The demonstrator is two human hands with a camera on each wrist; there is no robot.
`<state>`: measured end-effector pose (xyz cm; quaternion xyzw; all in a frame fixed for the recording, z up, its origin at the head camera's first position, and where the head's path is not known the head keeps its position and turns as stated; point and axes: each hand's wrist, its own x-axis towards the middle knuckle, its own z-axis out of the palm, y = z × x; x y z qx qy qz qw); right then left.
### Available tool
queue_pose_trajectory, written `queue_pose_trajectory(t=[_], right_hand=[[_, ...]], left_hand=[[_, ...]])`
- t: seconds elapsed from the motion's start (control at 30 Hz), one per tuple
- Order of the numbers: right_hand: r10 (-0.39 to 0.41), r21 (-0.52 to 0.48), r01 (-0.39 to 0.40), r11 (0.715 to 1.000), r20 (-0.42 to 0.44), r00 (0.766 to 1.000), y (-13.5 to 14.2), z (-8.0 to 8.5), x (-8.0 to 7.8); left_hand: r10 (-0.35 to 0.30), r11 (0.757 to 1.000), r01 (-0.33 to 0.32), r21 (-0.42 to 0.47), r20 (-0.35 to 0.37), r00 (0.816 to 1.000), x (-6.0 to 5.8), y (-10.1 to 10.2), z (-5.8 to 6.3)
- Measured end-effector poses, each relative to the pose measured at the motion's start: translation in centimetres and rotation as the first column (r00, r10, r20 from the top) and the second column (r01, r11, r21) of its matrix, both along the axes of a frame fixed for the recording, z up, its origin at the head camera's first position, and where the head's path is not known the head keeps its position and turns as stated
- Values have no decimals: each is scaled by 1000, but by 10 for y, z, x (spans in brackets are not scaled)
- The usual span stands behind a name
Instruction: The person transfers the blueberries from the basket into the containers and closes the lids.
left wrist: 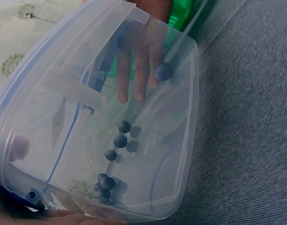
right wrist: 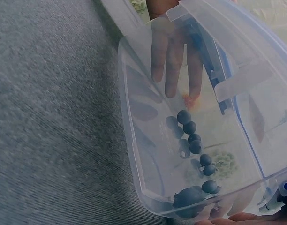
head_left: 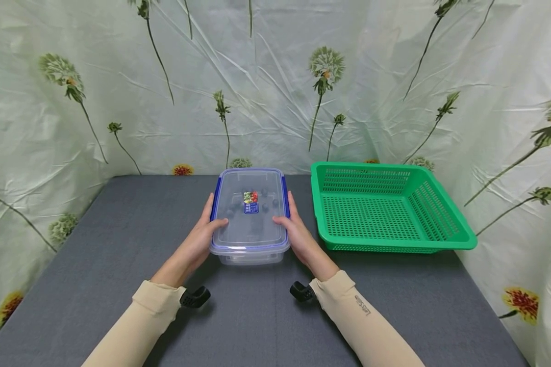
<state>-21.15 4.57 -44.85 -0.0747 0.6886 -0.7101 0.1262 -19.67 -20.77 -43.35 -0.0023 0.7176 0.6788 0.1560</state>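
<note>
A clear plastic food container (head_left: 252, 259) with a blue-edged lid (head_left: 251, 232) is held between both hands. The left hand (head_left: 197, 242) grips its left side, thumb on the lid's top and fingers along the side wall. On the opposite side, the right hand (head_left: 305, 242) grips in the same way. Several blueberries (left wrist: 120, 140) lie inside, seen through the walls in both wrist views; a larger dark round shape (right wrist: 188, 201) shows in the right wrist view. A small printed label (head_left: 251, 202) is on the lid. Whether the base touches the table cannot be told.
A green plastic basket (head_left: 395, 244), its visible inside bare, stands right of the container. Grey cloth (head_left: 119, 244) covers the table. A flowered curtain (head_left: 266, 76) hangs behind and at both sides. Black wrist cameras (head_left: 195, 297) sit at both cuffs.
</note>
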Motion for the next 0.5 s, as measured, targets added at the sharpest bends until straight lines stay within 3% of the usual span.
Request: queue_pose_trajectory(t=[0.17,0.5], right_hand=[[1,-9,-1,1000,-7,1000,0,0,-4],[-23,15,23,1000,-22,999,-1,-1,-6]], left_hand=[[5,1000,-5,11,-4,1000,-5,0,-2],[6,1000,-7,-16,-53,999,-5,-2,-7]])
